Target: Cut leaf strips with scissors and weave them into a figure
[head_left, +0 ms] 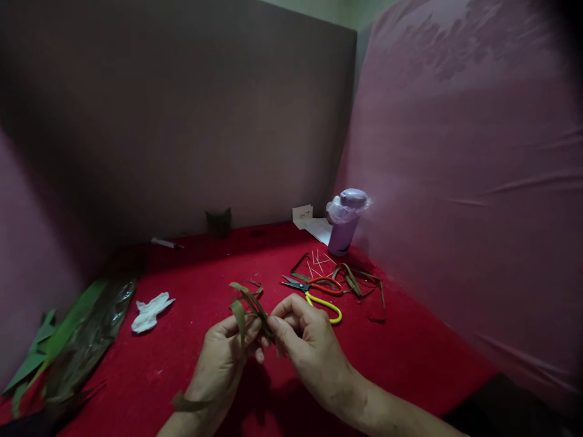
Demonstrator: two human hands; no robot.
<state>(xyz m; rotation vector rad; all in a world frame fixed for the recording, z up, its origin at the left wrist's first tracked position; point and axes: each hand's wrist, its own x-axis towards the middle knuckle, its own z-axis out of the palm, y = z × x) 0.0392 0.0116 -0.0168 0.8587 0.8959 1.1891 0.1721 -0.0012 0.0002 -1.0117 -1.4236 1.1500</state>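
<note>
Between my two hands, above the red cloth, I hold strips of dried brownish-green leaf (249,298), bent and looped together. My left hand (224,352) pinches them from the left, and one strip end hangs across its wrist. From the right, my right hand (306,340) grips the same strips between thumb and forefinger. Just beyond my right hand lie scissors (324,286) with one red and one yellow handle loop, blades apart and pointing left. My fingers hide part of the strips.
Toothpicks (317,261) and loose leaf strips (348,280) lie around the scissors. A purple bottle (342,235) with plastic wrap stands behind, beside white papers (319,229). At left are crumpled tissue (151,312), a syringe (164,243) and long leaves (75,325). A folded leaf piece (218,222) rests against the back panel.
</note>
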